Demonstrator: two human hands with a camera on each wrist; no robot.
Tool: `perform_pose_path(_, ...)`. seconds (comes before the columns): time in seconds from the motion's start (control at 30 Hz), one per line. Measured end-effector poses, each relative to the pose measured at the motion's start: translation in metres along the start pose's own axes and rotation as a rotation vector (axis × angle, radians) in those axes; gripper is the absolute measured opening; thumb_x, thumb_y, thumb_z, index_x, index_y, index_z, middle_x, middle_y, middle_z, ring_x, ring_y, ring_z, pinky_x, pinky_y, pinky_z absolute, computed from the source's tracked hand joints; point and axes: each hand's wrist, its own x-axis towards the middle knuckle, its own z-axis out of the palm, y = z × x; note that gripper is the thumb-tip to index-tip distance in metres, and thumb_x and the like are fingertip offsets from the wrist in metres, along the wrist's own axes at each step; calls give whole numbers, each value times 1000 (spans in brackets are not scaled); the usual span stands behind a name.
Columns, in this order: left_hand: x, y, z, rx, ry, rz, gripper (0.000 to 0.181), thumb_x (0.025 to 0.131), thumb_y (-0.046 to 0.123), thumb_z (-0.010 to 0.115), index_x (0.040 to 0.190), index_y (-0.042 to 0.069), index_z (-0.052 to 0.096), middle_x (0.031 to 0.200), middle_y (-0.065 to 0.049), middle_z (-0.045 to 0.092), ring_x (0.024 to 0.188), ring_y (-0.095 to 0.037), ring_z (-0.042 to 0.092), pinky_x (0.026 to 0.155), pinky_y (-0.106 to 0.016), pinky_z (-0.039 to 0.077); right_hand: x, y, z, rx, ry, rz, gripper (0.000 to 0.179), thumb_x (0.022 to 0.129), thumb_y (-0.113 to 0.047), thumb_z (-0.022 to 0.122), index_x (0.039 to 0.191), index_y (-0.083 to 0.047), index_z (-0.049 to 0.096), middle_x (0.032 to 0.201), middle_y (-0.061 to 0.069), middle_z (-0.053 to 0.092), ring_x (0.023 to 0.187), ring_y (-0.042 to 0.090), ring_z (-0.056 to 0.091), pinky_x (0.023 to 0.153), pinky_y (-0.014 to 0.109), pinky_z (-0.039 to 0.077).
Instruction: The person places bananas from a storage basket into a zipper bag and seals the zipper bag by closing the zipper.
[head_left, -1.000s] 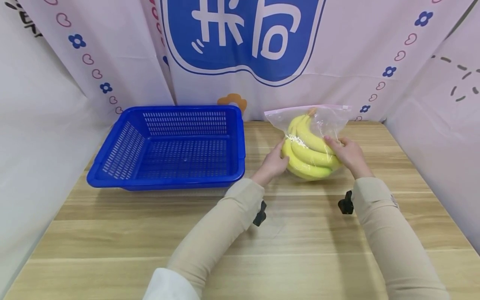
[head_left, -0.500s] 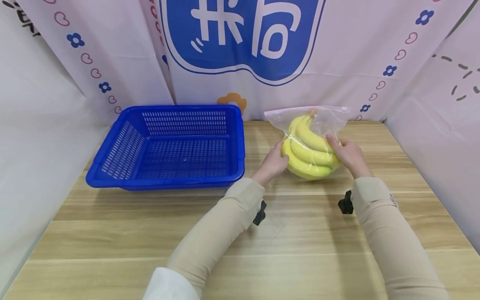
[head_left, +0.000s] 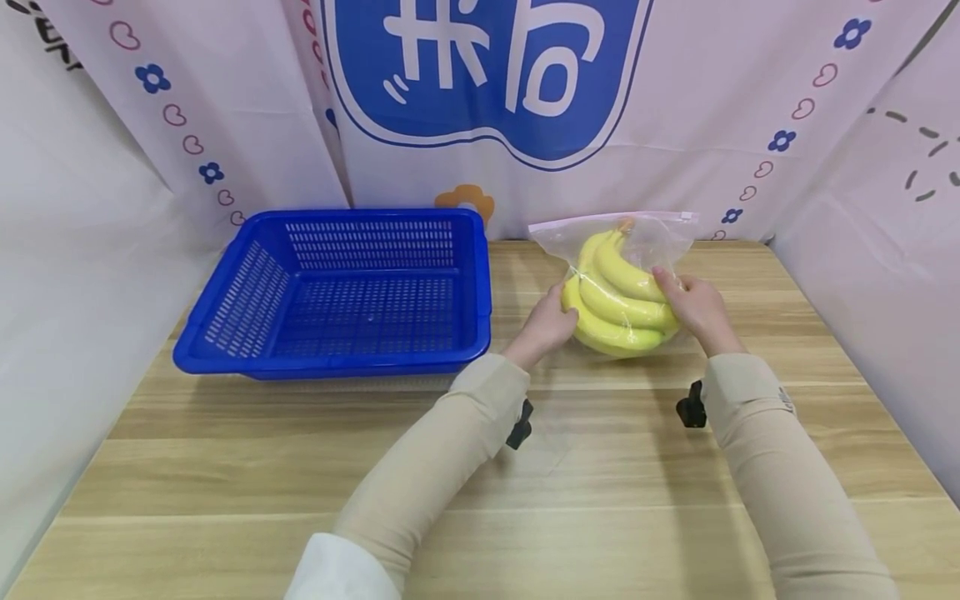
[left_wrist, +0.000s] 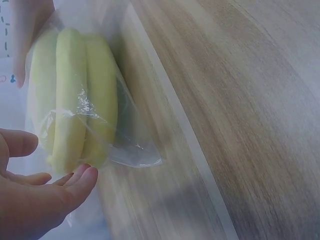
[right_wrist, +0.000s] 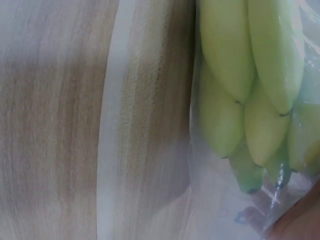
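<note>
A bunch of yellow bananas (head_left: 626,312) sits inside a clear zip bag (head_left: 663,242) with a pinkish slider strip along its top. My left hand (head_left: 543,327) holds the bag's left side, thumb in front. On the right side, my right hand (head_left: 701,310) grips it with the thumb laid over the plastic. In the left wrist view the left hand (left_wrist: 40,200) curves around one end of the bananas (left_wrist: 72,100). The right wrist view shows greenish banana tips (right_wrist: 267,125) through the plastic and part of the right hand (right_wrist: 302,217) at the corner.
A blue perforated basket (head_left: 367,367) stands to the left of the bag on the wooden table (head_left: 585,517). Behind them hangs a printed white cloth (head_left: 675,108). White side walls (head_left: 885,250) flank the table.
The bag of bananas has tilted very slightly and the bright glare on it has faded. Both hands keep their hold in nearly the same place.
</note>
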Motion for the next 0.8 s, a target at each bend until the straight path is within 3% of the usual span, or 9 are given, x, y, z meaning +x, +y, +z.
perform_pose_path(0.23,-2,2,-2,-16,14,0,58,98,11,41,151,4,19,154,-17,33,135,-29,43,113,-40,36,3,1,-1,-9,26,3,93,93,-69,18,146,6,26,148,35,28,137,51,27,112,59,26)
perform_pose_path(0.37,-4,5,-6,14,35,-5,55,98,9,38,150,0,21,150,-20,37,125,-30,49,107,-40,41,5,-1,0,23,91,4,89,93,-68,18,146,3,30,149,31,31,135,50,31,111,59,28)
perform_pose_path(0.53,-4,12,-13,42,73,30,51,98,9,38,147,0,28,149,-19,40,133,-30,44,111,-40,37,3,-6,-2,182,312,-23,76,95,-63,28,146,-8,35,148,23,39,134,41,39,111,55,31)
perform_pose_path(0.67,-7,23,-18,35,91,68,49,98,11,39,146,7,33,148,-15,42,138,-28,40,114,-39,34,2,-14,-6,282,483,-68,64,97,-54,35,143,-10,41,141,16,49,130,29,45,111,44,35)
perform_pose_path(0.8,-16,38,-26,33,111,95,43,100,15,40,142,8,40,138,-14,53,129,-27,51,107,-37,42,1,-22,-12,349,600,-97,54,98,-47,39,139,-12,46,128,8,55,114,14,51,104,31,41)
